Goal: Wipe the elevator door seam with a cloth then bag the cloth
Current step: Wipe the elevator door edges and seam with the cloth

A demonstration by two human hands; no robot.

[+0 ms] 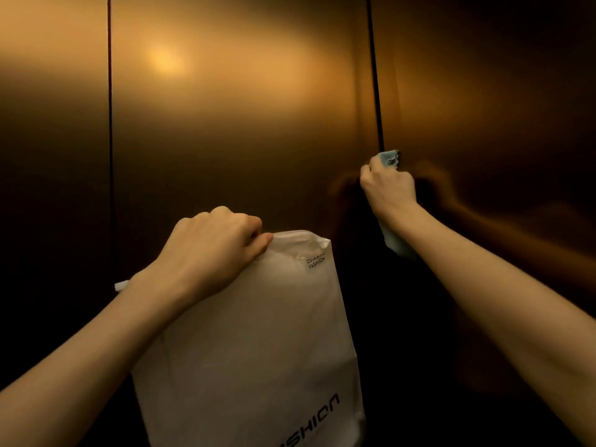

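Observation:
A dark vertical door seam (375, 79) runs down the brushed bronze elevator door on the right. My right hand (388, 188) is closed on a light blue cloth (391, 158) and presses it against the seam; one end of the cloth pokes above my fist, and the other end hangs below my wrist. My left hand (213, 250) grips the top edge of a white plastic bag (254, 343) printed with "FASHION", holding it up in front of the door, left of the seam.
A second thin vertical seam (110, 124) runs down the far left. The metal door panels (242, 108) fill the whole view, glowing with a warm light reflection at upper left and dark toward the bottom.

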